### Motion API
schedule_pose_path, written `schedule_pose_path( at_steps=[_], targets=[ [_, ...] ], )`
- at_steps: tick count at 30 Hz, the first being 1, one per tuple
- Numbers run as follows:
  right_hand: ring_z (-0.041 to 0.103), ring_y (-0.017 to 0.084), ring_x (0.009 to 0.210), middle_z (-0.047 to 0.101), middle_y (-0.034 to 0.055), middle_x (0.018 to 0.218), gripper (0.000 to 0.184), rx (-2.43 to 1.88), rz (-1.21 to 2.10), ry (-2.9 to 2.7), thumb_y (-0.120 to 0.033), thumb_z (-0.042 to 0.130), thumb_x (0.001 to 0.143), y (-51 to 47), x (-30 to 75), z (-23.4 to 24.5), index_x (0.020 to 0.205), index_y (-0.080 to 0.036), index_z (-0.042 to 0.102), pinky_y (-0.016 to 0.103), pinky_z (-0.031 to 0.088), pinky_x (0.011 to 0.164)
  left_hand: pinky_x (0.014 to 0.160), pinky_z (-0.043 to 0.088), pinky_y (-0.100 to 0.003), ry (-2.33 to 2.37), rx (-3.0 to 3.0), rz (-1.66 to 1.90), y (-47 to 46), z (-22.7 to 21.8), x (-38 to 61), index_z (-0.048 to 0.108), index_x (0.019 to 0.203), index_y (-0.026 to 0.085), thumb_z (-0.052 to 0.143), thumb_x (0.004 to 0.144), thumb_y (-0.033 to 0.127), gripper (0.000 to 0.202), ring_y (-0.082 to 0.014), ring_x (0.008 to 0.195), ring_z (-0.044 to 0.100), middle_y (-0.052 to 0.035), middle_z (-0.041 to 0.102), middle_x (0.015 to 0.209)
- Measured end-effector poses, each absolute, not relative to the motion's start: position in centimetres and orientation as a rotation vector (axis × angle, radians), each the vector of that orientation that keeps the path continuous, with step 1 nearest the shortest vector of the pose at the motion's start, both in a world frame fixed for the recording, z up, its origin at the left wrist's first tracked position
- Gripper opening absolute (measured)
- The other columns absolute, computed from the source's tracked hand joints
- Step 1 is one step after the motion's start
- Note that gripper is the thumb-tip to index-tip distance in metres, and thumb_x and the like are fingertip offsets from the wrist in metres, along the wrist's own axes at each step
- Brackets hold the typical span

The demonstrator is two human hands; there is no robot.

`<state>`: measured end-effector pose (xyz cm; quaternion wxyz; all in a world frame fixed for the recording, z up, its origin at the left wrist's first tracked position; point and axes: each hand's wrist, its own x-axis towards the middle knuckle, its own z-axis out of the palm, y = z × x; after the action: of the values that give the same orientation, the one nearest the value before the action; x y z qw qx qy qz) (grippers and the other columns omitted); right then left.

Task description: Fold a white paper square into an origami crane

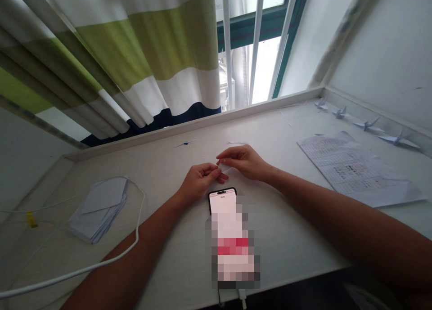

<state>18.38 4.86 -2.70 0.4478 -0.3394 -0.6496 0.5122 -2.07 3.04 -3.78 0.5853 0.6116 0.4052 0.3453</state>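
Observation:
Near the middle of the white desk, a small folded piece of white paper (223,168) is pinched between my two hands. My left hand (200,180) grips its left side with thumb and fingers. From the right, my right hand (248,162) pinches its upper part between thumb and forefinger. Fingers cover much of the paper, so its exact folded form cannot be made out. Just below my hands lies a phone (222,211) with a lit screen, partly blurred out, and a cable at its bottom end.
Several folded paper cranes (366,124) line the right edge. Written-on sheets (354,170) lie at right, a stack of white paper (101,206) at left. A white cable (140,220) loops over my left forearm. A raised ledge (189,132) borders the desk (168,256) below the curtain (151,44).

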Motion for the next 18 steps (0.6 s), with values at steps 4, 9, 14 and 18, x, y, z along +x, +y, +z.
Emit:
schedule_pose_path(
  at_steps=[4,9,14,18],
  targets=[
    [0.073,0.02,0.086,0.08,0.0069,0.092,0.024,-0.849,1.302,-1.568,-0.031,0.068,0.089,4.97,18.38,-2.64,0.106,-0.017,0.078,0.036,0.056,0.083,0.081,0.061,-0.039,0.967,1.437,0.828,2.93,-3.7,-2.0,0.072,0.087,0.014,0.077,0.082,0.054,0.041,-0.0248,0.076,0.078,-0.0116,0.081,0.083],
    [0.073,0.02,0.089,0.08,0.0064,0.095,0.024,-0.961,1.266,-1.536,-0.025,0.062,0.087,5.22,18.62,-2.72,0.102,-0.017,0.079,0.035,0.056,0.087,0.082,0.061,-0.037,1.009,1.485,0.83,2.82,-3.74,-2.15,0.074,0.089,0.014,0.075,0.086,0.052,0.037,-0.024,0.078,0.078,-0.0108,0.082,0.083],
    [0.071,0.021,0.084,0.079,0.0058,0.088,0.019,-0.954,1.246,-1.69,-0.031,0.073,0.083,5.23,18.46,-3.11,0.093,-0.017,0.08,0.033,0.056,0.078,0.079,0.062,-0.037,0.996,1.484,0.838,2.81,-3.94,-2.13,0.074,0.089,0.014,0.075,0.086,0.053,0.039,-0.0245,0.078,0.079,-0.0116,0.082,0.084],
    [0.07,0.02,0.077,0.078,0.0049,0.081,0.021,-0.953,1.211,-1.744,-0.036,0.072,0.085,5.08,18.26,-3.01,0.088,-0.016,0.079,0.032,0.055,0.072,0.08,0.062,-0.038,0.96,1.476,0.83,2.78,-3.94,-2.08,0.072,0.089,0.014,0.076,0.085,0.053,0.04,-0.0252,0.079,0.079,-0.0124,0.082,0.085]
  ],
)
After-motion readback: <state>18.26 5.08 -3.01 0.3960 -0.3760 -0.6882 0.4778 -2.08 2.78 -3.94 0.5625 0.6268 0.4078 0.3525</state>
